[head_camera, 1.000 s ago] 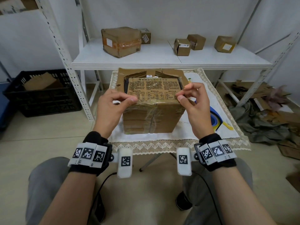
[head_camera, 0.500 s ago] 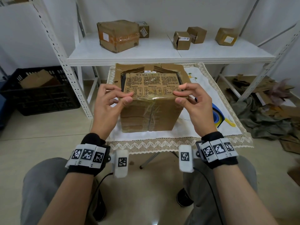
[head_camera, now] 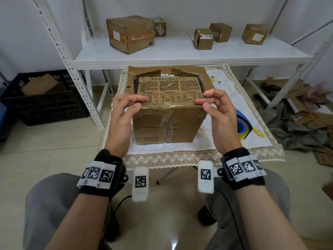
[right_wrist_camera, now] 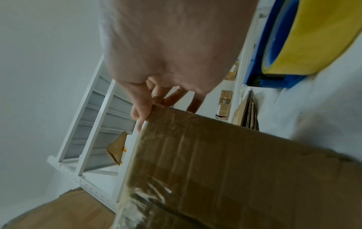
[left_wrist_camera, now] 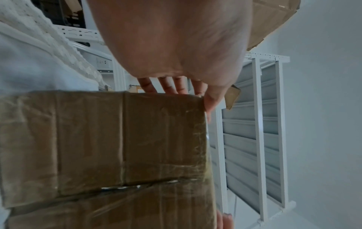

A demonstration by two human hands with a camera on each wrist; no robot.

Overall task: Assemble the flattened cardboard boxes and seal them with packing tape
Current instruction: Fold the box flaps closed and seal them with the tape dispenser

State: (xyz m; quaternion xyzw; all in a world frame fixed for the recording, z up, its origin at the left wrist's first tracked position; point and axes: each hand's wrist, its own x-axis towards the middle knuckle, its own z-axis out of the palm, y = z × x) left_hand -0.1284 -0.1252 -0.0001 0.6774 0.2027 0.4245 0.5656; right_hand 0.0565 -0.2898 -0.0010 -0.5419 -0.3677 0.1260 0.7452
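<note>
A worn brown cardboard box (head_camera: 167, 123) stands on a small table with a lace-edged cloth (head_camera: 180, 157). Its printed top panel lies flat, with old clear tape running over the front. My left hand (head_camera: 141, 102) pinches the near left top corner, fingers on top and thumb (left_wrist_camera: 212, 99) at the edge. At the near right top corner my right hand (head_camera: 202, 103) does the same, with its thumb (right_wrist_camera: 142, 108) against the box (right_wrist_camera: 235, 170). A blue and yellow roll, apparently tape (right_wrist_camera: 303, 38), lies on the cloth to the right of the box.
A white metal shelf (head_camera: 180, 56) behind the table carries several taped boxes. On the floor to the left sits a black crate (head_camera: 45, 100) holding cardboard. Flattened cardboard and grey cloth (head_camera: 297, 127) are piled on the floor to the right. My knees are under the table's front edge.
The printed top panel has come down flat onto the box. Both hands stayed at its near corners, and their fingers now spread more loosely.
</note>
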